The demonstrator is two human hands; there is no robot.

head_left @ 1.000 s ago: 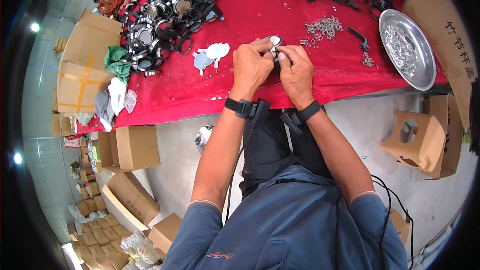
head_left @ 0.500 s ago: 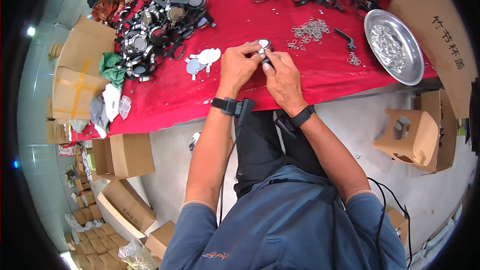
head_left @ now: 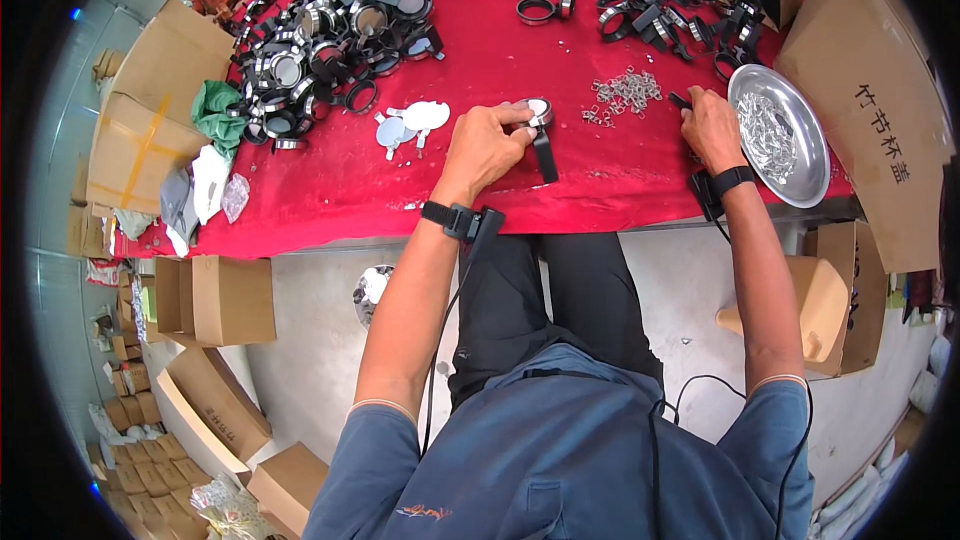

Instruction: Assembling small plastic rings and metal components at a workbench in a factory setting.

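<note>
One round black-handled piece (head_left: 543, 143) was clamped in the left hand (head_left: 487, 149), above the red cloth (head_left: 610, 168). The right hand (head_left: 713, 130) was at a dark tool (head_left: 679, 100), its hold unclear, near a steel dish (head_left: 813, 155). Fetching that tool seemed the step; the next move likely called for gripping it firmly.

The held ring (head_left: 541, 110) is over the table (head_left: 590, 212), with the left hand (head_left: 483, 147) on its left side. Near its left lie the discs (head_left: 427, 116); farther left and beyond it, the left heap (head_left: 286, 70); to its far left, a box (head_left: 150, 130). Well beyond it lie the loose rings (head_left: 567, 2); beyond it and right, the right heap (head_left: 647, 18). To its right come the clips (head_left: 628, 93), the right hand (head_left: 713, 130), then the dish (head_left: 818, 178) with bits (head_left: 768, 140) in it. Right of it and nearer the person, a stool (head_left: 822, 295) stands on the floor (head_left: 690, 290).
</note>
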